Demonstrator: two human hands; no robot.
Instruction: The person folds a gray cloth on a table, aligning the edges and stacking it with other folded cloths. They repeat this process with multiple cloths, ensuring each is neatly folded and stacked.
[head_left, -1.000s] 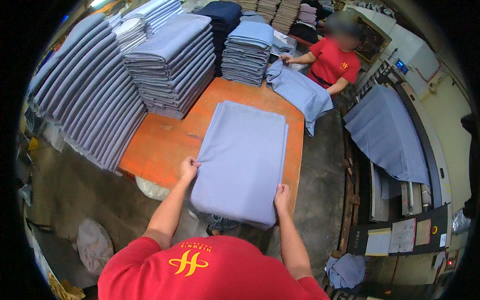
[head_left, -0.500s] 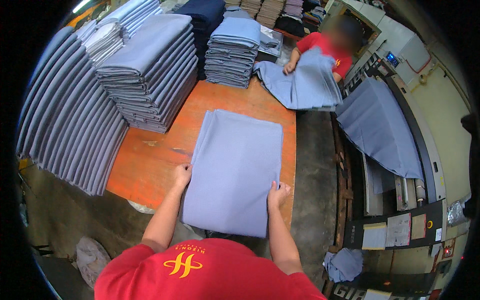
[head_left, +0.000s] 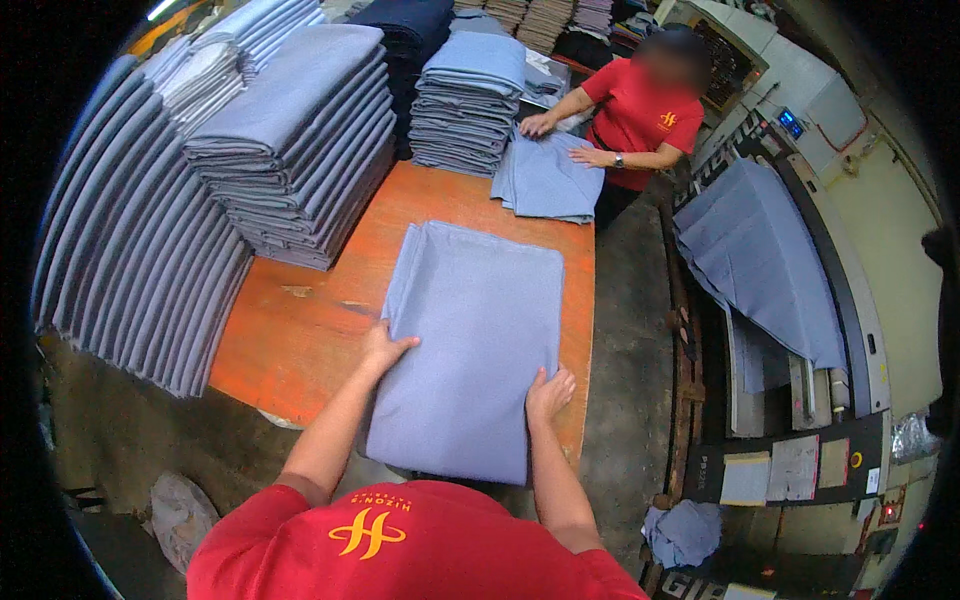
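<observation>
A folded periwinkle-blue cloth point(head_left: 465, 320) lies on the orange wooden table point(head_left: 260, 345) in front of me, several layers showing at its edges. My left hand point(head_left: 388, 348) grips its left edge, with the thumb resting over the top and the fingers partly hidden at the side. My right hand point(head_left: 547, 393) holds the right edge lower down, fingers curled at the side and thumb on the cloth.
Tall stacks of folded cloth point(head_left: 285, 125) line the table's left and back, including dark navy point(head_left: 395, 35) and pale blue point(head_left: 465, 85). A co-worker point(head_left: 645, 125) handles blue cloth point(head_left: 545, 180) at the far right corner. A long machine point(head_left: 820, 300) draped with cloth runs along the right.
My left hand has moved slightly up the edge, its thumb now flatter on the cloth. The co-worker's lifted cloth now lies folded flat on the table with both their hands on it.
</observation>
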